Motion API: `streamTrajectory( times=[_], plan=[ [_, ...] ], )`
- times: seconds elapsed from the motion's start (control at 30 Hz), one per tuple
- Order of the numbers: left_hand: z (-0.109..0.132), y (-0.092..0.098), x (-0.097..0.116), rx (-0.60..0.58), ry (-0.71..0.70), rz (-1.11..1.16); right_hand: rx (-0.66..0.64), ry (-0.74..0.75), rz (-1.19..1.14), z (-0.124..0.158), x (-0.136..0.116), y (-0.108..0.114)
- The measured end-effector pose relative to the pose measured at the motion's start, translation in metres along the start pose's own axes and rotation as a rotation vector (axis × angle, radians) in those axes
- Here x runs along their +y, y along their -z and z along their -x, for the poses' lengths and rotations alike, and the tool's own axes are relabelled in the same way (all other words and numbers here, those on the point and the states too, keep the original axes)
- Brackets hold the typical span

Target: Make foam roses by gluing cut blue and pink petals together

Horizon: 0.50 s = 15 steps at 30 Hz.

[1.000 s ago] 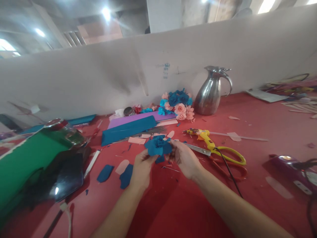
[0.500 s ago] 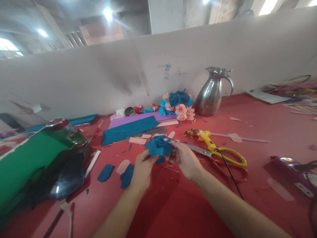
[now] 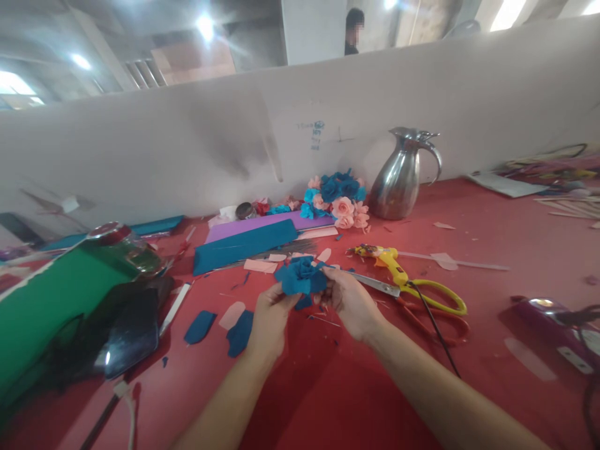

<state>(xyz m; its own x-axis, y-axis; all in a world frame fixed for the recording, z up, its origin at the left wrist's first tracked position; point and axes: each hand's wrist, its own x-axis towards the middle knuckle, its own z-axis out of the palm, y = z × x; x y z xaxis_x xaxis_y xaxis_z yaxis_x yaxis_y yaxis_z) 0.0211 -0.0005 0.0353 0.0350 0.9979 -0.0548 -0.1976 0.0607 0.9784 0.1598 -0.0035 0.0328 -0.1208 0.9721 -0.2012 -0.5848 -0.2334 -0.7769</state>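
Note:
A blue paper flower (image 3: 300, 276) is held up between both hands, above the red table. My left hand (image 3: 272, 312) pinches its lower left side with thumb and fingers. My right hand (image 3: 349, 300) is closed on the flower's right edge; what lies under the curled fingers is hidden. Cut blue petals (image 3: 240, 334) lie beside my left wrist, along with a pale pink petal (image 3: 232, 315). Close to my right hand are scissors (image 3: 434, 297) with yellow and red handles and a yellow glue gun (image 3: 392, 262) whose cord crosses them.
A bunch of blue and pink paper flowers (image 3: 344, 203) and a steel jug (image 3: 398, 178) stand against the white partition (image 3: 210, 137). Blue paper (image 3: 248, 247) lies in front. To the left are a phone (image 3: 134, 337), a glass jar (image 3: 145, 256) and a green board (image 3: 70, 300); a power strip (image 3: 553, 319) lies right.
Both hands and the flower are almost in the same place. A person's head has come into view behind the partition.

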Motion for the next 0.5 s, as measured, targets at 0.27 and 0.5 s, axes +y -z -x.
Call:
streamTrajectory(
  times=[0.27,0.5],
  plan=[
    [0.001,0.001,0.006,-0.043,0.004,0.035,0.067,-0.034,-0.016,-0.013,0.007,0.016],
    [-0.003,0.006,0.01,-0.043,-0.094,0.084,0.137,0.051,-0.017,-0.019,0.011,0.028]
  ],
)
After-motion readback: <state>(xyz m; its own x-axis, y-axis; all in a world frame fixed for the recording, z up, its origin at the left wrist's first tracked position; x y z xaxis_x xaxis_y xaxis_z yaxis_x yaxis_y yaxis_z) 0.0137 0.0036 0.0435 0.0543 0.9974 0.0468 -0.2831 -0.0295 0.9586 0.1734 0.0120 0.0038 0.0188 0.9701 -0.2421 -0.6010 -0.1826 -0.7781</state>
